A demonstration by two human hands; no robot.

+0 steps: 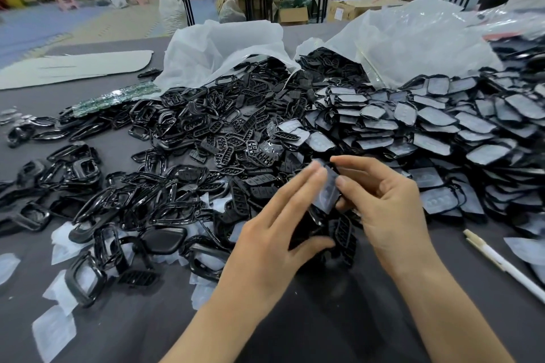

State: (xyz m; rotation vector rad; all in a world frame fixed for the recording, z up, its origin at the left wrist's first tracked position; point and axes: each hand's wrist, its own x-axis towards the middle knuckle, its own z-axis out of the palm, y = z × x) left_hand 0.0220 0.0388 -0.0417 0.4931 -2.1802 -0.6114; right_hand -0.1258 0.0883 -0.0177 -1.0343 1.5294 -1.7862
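**Steady the pad before working its film**

The film-backed pad [328, 190] is held up between both hands, over the heap of black parts [206, 141]. The right hand [383, 200] pinches it with curled fingers. The left hand [274, 233] lays straight, blurred fingers against it. Likely best to grip near one edge.

On my feed the left hand's [274, 233] fingers [312, 183] are smeared. So is the film-covered piece [328, 194] pinched by the right hand [383, 209], and I can't make out its details. A black part [309, 230] sits half hidden behind the left palm; gripped or not, no idea. The pen [501, 264] runs off the right edge. The bags [224, 47] cover the back of the pile [295, 91]. The green boards [118, 99] are too small to read.
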